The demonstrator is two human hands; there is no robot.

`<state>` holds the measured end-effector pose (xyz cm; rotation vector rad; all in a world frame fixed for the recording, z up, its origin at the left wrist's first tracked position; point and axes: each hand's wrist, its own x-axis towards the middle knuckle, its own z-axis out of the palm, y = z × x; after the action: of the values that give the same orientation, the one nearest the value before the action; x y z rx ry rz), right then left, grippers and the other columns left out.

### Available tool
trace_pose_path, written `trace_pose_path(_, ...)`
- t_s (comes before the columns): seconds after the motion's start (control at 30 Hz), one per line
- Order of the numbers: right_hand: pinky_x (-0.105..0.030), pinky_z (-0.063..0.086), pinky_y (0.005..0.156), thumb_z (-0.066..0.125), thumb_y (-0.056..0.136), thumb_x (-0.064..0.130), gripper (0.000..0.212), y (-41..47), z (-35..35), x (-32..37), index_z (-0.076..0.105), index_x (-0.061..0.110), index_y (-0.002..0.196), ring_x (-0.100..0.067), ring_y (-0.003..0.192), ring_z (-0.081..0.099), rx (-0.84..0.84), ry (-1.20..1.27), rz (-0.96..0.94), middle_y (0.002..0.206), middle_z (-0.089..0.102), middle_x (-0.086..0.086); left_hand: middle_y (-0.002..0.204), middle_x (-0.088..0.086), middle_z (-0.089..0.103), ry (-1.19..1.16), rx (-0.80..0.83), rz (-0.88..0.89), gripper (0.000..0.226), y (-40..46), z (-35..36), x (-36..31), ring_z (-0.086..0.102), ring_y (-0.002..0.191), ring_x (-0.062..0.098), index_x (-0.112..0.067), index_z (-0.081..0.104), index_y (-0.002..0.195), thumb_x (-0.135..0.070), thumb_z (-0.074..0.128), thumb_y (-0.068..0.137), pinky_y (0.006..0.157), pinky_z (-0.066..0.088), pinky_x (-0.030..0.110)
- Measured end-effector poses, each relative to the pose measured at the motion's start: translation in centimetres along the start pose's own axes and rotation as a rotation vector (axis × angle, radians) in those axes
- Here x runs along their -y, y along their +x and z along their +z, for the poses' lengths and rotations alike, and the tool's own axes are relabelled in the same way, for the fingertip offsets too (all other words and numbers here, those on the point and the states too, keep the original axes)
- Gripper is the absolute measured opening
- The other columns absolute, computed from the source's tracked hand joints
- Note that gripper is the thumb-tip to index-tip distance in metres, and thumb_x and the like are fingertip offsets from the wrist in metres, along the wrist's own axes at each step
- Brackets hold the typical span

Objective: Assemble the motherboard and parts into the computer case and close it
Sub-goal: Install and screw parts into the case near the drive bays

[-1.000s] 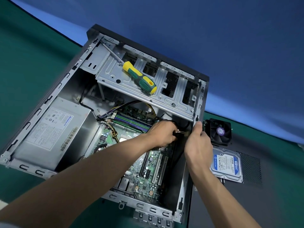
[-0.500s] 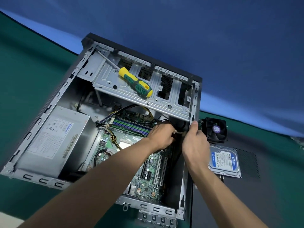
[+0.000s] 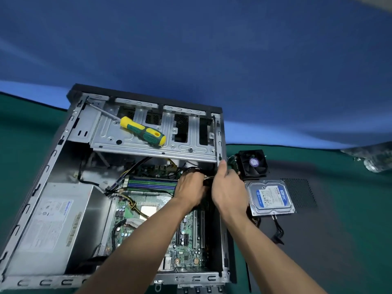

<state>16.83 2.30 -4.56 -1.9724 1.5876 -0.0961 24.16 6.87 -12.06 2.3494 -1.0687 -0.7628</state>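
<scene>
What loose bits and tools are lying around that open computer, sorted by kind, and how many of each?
Screwdrivers: 1, the yellow-and-green screwdriver lying on the drive cage.
Hard drives: 1, the blue-labelled hard drive on the dark side panel.
Cooling fans: 1, the black fan beside the case.
Side panels: 1.
Total: 4
</scene>
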Motion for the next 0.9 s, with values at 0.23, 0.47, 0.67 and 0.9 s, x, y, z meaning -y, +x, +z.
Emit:
trace_pose_path(0.23,-0.034,0.033,0.072,0.018,0.099,0.052,0.061,0.1,0.3,0.0,0.06,0.01,0.111,-0.03,0.095,0.058,-0.042,-0.005,-0.02,0.107,0.065,-0.014,0.091,0.02,0.068,-0.085,0.065,-0.063,0.014,-0.8,-1.0,-0.9,0.063,0.087,0.037,0.002,0.06,0.077,-0.003,0.049,0.083,0.07,0.047,0.04)
trace_pose_path(0.47,-0.034,0.031,0.069,0.018,0.099,0.053,0.063,0.1,0.4,-0.1,0.06,0.008,0.112,-0.03,0.089,0.057,-0.083,-0.036,-0.033,0.106,0.066,-0.014,0.106,0.01,0.071,-0.135,0.151,-0.05,0.029,-3.3,-2.7,0.3,0.065,0.098,0.024,-0.009,0.071,0.108,-0.002,0.053,0.086,0.086,0.05,0.03)
trace_pose_path(0.67,-0.033,0.03,0.065,0.016,0.1,0.052,0.065,-0.7,0.0,0.1,0.06,0.005,0.107,-0.025,0.074,0.045,-0.098,-0.075,-0.048,0.099,0.067,-0.014,0.108,-0.001,0.07,-0.027,0.207,-0.111,0.022,-7.6,-4.3,3.5,0.061,0.102,0.016,-0.018,0.073,0.099,-0.006,0.057,0.089,0.095,0.048,0.035)
trace_pose_path(0.9,-0.031,0.034,0.053,0.023,0.1,0.047,0.045,-4.0,-0.2,-1.1,0.034,0.009,0.121,-0.026,0.076,0.06,-0.061,-0.279,-0.204,0.107,0.057,-0.01,0.103,0.001,0.068,0.307,0.17,-0.085,0.025,-9.9,-6.5,4.9,0.062,0.095,0.018,-0.019,0.068,0.101,-0.005,0.056,0.084,0.087,0.051,0.035)
